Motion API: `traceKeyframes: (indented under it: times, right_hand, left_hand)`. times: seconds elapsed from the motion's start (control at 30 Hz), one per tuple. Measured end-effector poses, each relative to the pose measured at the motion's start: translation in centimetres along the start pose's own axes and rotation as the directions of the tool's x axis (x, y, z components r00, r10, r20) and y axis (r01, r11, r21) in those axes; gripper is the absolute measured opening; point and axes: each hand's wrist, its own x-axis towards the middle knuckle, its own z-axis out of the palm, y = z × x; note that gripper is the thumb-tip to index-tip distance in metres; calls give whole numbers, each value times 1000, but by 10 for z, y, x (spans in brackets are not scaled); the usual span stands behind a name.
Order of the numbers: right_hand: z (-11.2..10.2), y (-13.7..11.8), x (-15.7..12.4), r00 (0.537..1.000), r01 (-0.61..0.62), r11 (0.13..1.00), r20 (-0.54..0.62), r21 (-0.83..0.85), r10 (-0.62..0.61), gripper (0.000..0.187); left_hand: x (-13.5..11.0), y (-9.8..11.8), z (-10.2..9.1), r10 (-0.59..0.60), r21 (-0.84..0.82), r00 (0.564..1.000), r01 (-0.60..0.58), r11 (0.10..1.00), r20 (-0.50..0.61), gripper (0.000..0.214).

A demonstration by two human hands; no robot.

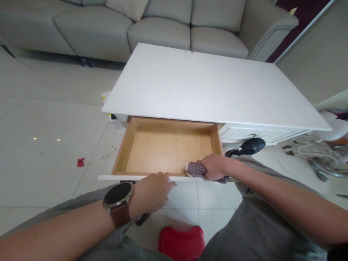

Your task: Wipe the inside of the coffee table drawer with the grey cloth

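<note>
A wooden drawer point(160, 148) with a white front stands pulled out of the white coffee table point(206, 86). At the middle of its front, my left hand point(150, 191) is closed around the handle, with some fingers at the front's top edge; only a dark end of the handle point(173, 183) shows. My right hand point(214, 167) grips a crumpled brown-grey cloth point(195, 169), pressed on the right part of the drawer front's top edge. Part of the cloth hangs below that hand.
Behind the table runs a grey sofa point(164, 34). Between my legs is a red plastic stool point(181, 245). A black shoe point(251, 146) is by the second drawer. Cables and clutter point(316, 151) lie on the right; a red scrap point(81, 162) lies on the left floor tiles.
</note>
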Motion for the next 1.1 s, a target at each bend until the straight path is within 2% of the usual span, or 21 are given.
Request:
traceKeyframes:
  times: [0.2,1.1]
  right_hand:
    - [-1,0,-1,1000,-7,1000,4,9,7,55]
    - [-2,-1,-2,1000,-6,1000,0,3,6,54]
  left_hand:
    - [-2,1,-4,-4,-13,1000,4,1000,6,34]
    - [0,-1,0,-4,-24,1000,4,1000,2,34]
